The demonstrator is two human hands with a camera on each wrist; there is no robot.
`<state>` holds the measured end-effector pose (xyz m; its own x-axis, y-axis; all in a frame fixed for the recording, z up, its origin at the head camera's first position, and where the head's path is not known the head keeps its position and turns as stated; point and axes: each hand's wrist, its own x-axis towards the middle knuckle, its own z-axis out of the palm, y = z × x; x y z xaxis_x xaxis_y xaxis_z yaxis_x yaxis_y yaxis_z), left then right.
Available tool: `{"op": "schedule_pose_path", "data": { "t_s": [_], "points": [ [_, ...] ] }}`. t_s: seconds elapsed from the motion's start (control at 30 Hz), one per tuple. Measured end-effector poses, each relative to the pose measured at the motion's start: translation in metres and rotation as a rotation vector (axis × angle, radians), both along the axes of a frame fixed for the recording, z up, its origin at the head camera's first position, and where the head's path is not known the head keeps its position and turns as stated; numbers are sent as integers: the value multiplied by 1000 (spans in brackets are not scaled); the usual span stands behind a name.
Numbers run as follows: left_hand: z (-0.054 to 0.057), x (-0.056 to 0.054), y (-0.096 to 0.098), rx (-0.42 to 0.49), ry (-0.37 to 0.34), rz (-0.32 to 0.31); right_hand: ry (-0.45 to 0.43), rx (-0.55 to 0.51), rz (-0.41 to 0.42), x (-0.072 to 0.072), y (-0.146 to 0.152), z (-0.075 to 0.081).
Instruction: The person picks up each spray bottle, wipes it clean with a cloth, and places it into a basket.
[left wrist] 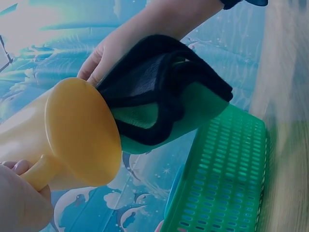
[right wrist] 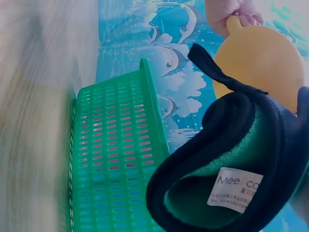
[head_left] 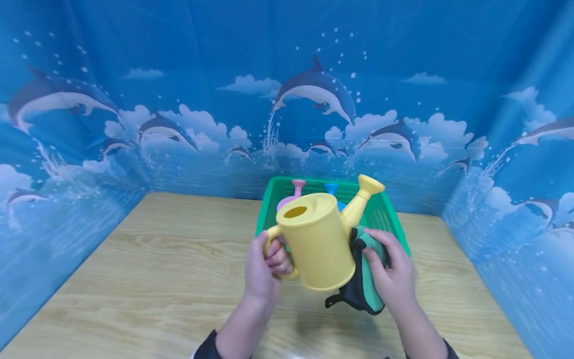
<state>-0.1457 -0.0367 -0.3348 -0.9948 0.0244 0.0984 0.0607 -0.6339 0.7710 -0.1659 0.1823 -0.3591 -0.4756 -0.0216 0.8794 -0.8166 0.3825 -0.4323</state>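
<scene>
A yellow watering can is held up in front of the basket, its spout pointing up and right. My left hand grips it by the handle, fingers curled through the loop. In my right hand is a folded green cloth with black edging, pinched between thumb and fingers against the can's right side, below the spout. The right wrist view shows the cloth's rolled folds, a hanging loop and a white label. From the left wrist view, the can's round base faces the camera beside the cloth.
Behind the can, a green plastic basket with slotted walls stands on the wooden table. A pink watering can and a blue one show inside it, partly hidden. A blue dolphin-print curtain surrounds the table at the back and sides.
</scene>
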Motion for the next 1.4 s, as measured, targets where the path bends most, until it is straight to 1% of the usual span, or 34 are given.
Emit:
{"op": "schedule_pose_path", "data": {
  "t_s": [0.13,0.4,0.47,0.57,0.63,0.8,0.9,1.0,1.1,1.2,1.3,1.4],
  "points": [
    [0,-2,-4,1,-4,15,30,42,16,-2,0,-1],
    [1,-5,-10,23,15,52,27,109,53,-4,-1,-1],
    [1,-5,-11,23,20,53,35,111,60,-4,-1,-1],
    [2,-5,-11,9,30,31,50,105,49,-5,-1,0],
    [2,-4,-10,-5,44,13,58,93,34,-5,0,0],
    [2,-2,-6,-29,107,-24,60,53,-4,-4,2,2],
    [2,-2,-3,-25,123,-53,25,25,-46,-1,4,4],
    [1,0,0,-22,108,-79,-50,-16,-113,2,7,7],
    [0,1,4,-26,78,-101,-133,-67,-183,6,11,12],
    [-1,2,6,-51,57,-109,-183,-128,-221,8,17,17],
    [-1,1,7,-70,44,-112,-166,-162,-216,7,21,20],
    [-2,1,8,-71,31,-106,-129,-165,-184,5,22,19]
  ]
}}
